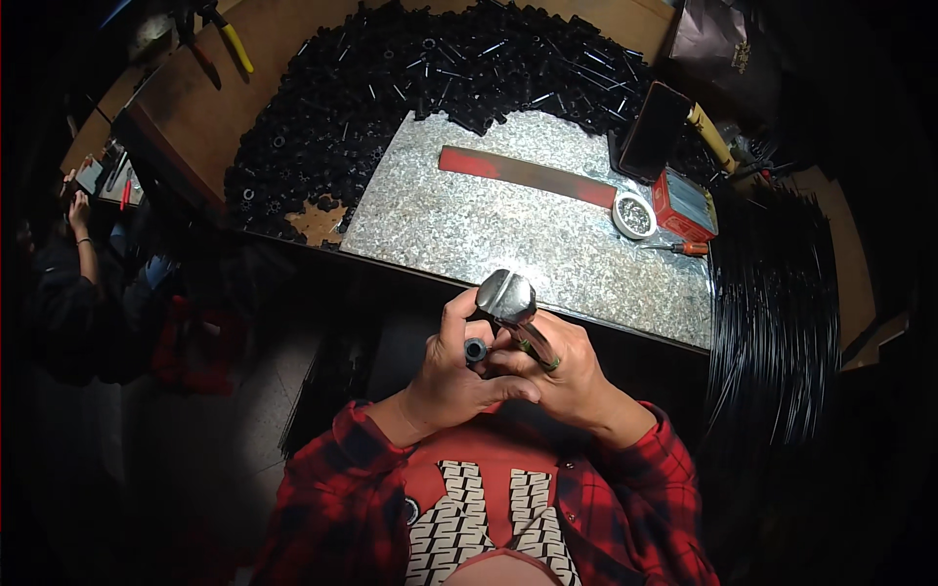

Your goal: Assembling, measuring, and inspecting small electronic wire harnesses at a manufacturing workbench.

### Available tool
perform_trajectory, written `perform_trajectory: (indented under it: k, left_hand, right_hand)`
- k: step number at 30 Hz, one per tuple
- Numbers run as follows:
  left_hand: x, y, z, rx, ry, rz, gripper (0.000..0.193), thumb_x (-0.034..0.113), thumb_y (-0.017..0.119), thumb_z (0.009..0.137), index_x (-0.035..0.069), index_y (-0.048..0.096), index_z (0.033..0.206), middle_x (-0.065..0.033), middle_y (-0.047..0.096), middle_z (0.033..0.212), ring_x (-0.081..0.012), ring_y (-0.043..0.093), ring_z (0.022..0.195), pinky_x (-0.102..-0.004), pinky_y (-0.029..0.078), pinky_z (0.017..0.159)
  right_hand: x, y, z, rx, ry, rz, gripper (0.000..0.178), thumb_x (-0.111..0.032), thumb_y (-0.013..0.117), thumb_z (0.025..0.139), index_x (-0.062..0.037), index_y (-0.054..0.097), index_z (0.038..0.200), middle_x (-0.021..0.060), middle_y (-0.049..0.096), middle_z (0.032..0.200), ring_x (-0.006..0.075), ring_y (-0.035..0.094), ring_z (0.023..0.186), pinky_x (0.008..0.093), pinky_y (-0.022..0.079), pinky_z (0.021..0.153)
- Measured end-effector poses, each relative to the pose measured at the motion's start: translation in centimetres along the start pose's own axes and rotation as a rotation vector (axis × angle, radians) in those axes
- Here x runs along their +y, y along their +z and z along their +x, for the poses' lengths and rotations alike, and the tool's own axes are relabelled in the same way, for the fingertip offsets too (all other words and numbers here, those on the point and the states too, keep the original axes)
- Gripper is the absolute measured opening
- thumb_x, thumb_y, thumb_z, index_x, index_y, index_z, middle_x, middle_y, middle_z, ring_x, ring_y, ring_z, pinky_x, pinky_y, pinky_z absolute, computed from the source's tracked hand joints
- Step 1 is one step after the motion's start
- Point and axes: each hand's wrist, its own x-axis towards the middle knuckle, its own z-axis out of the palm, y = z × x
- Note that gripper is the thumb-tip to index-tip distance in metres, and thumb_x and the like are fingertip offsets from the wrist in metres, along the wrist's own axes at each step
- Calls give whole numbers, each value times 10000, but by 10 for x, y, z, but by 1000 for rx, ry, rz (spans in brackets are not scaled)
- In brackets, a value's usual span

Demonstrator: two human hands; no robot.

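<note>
Both of my hands are close together in front of my chest, just off the near edge of the table. My right hand (559, 376) is closed around a pair of end-cutting pliers (506, 296), whose broad shiny head points up and whose handles have green on them. The two jaws meet along a dark seam. Curled fingers of my left hand (445, 376) hold a small black tubular part (476, 350) with a round hollow end, right beside the pliers. Whether the jaws grip anything is hidden.
A large heap of black parts (391, 98) covers the back of the table. A red-brown bar (528, 176) lies on the speckled board (440, 225), near a white bowl (634, 216), a red box (684, 205), and a phone (655, 132). Black strands (777, 313) hang at right; another person (83, 244) sits far left.
</note>
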Motion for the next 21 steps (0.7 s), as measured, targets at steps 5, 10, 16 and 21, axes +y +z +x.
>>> perform_trajectory:
  k: [5, 10, 16, 21]
  left_hand:
    - [-5, 3, -6, -4, -19, -95, 926, 332, 845, 650, 6, 249, 1280, -73, 596, 721, -124, 583, 628, -243, 441, 546]
    - [-7, 6, -8, 0, 3, -119, 924, 314, 851, 645, 10, 248, 1276, -76, 594, 713, -143, 590, 624, -260, 451, 569]
    - [0, 0, -5, -34, 65, -14, 922, 333, 842, 658, 31, 243, 1290, -86, 608, 720, -151, 599, 639, -261, 450, 576]
    - [-4, 2, -11, -54, -72, -153, 933, 356, 836, 662, 27, 238, 1300, -76, 596, 702, -128, 575, 602, -247, 432, 546]
  right_hand:
    - [-4, 2, -2, -4, 92, 78, 134, -46, 658, 769, 3, 576, 863, 103, 540, 714, 253, 574, 628, 345, 455, 551]
    - [-10, 0, 0, -18, 126, 95, 121, -33, 654, 764, 4, 580, 851, 102, 539, 714, 258, 573, 632, 351, 455, 556]
    - [-12, -1, -1, -34, 138, 127, 138, -13, 637, 776, 13, 586, 901, 111, 551, 743, 263, 583, 649, 350, 465, 572]
    - [-19, 1, -2, -18, 299, 288, 157, -1, 625, 780, 17, 586, 931, 123, 556, 770, 262, 593, 672, 341, 474, 590]
